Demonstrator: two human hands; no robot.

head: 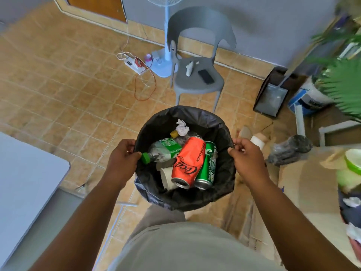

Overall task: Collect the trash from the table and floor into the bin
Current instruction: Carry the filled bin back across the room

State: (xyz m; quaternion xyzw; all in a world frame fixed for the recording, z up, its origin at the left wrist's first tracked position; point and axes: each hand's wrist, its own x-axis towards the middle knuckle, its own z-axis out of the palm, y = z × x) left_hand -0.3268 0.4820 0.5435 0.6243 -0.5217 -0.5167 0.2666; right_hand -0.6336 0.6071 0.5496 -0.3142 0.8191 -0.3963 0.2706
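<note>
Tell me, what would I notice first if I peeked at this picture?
Probably the black bin in the middle, gripped at its rim by the left hand and right hand. Inside, a bright red can lies beside a green can and a plastic bottle. Behind stands a grey chair.

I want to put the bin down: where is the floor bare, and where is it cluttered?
Bare tiles lie left of the bin, between the table and the power strip. Crowded: right of the right hand, by the cardboard and dustpan.
</note>
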